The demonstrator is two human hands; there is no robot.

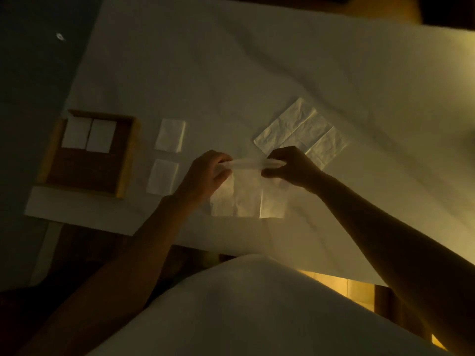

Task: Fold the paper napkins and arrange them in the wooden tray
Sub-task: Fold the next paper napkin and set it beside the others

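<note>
Napkin [248, 191] pinched at far edge by left hand [205, 173] and right hand [290, 167], edge lifted off white-covered counter [231, 73], near part lying flat. Wooden tray [129, 160] left of it; two folded napkins [88, 136] inside far half. Two folded napkins [167, 156] between tray and held napkin. Unfolded napkin [300, 129] beyond right hand.

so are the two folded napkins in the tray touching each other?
Touching, or nearly: head view shows the two folded napkins side by side in the wooden tray, only a thin seam between them.
</note>
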